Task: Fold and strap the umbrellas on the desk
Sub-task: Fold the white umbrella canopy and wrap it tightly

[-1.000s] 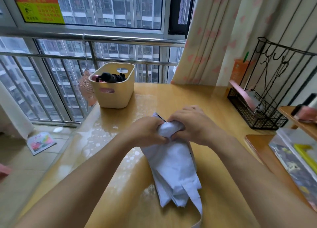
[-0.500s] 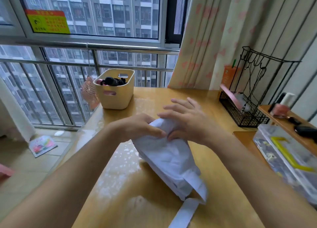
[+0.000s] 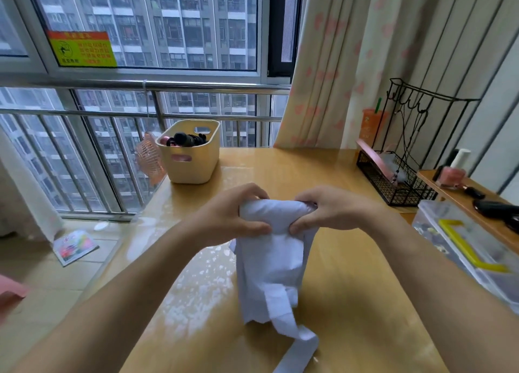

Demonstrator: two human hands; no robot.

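A pale lilac-white folded umbrella (image 3: 271, 263) lies on the wooden desk (image 3: 351, 288), its canopy bunched into a loose bundle that runs toward me. My left hand (image 3: 233, 218) grips the far end of the bundle from the left, fingers curled over the top. My right hand (image 3: 325, 212) grips the same end from the right, thumb pressed into the fabric. The umbrella's flat strap (image 3: 295, 344) trails loose off the near end onto the desk. The handle and shaft are hidden inside the cloth.
A cream plastic basket (image 3: 191, 153) with dark items stands at the desk's back left, a pink fan (image 3: 148, 159) beside it. A black wire rack (image 3: 393, 181) sits at the back right. A clear lidded box (image 3: 463, 249) and a small shelf (image 3: 471, 201) are on the right.
The right hand went from lying with spread fingers on the cloth to gripping its far end. The bundle now lies straighter toward me, and the strap has shifted right.
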